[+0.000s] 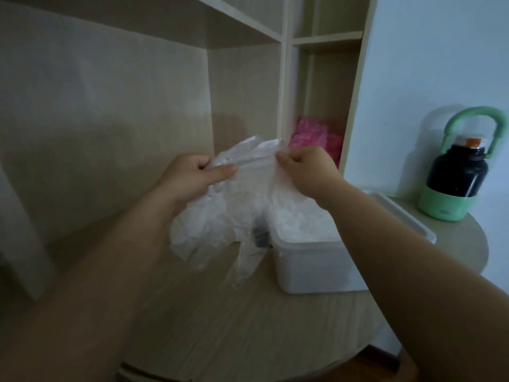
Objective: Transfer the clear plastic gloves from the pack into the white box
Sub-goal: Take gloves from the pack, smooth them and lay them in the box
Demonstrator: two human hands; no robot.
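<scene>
Sitting on the desk (220, 326) right of the white box (316, 266) is a dark bottle (454, 177) with a green handle; a pink bundle (314, 136) is lying in the shelf behind, and your right forearm (385, 230) is crossing over the box. Your left hand (190, 175) and right hand (305, 169) are each pinching the top of the clear plastic gloves (242, 199), which are hanging fingers-down just left of the box, looking crinkled and translucent.

both hands (190, 175) pinching clear gloves (234, 205), white box (316, 266)
</scene>
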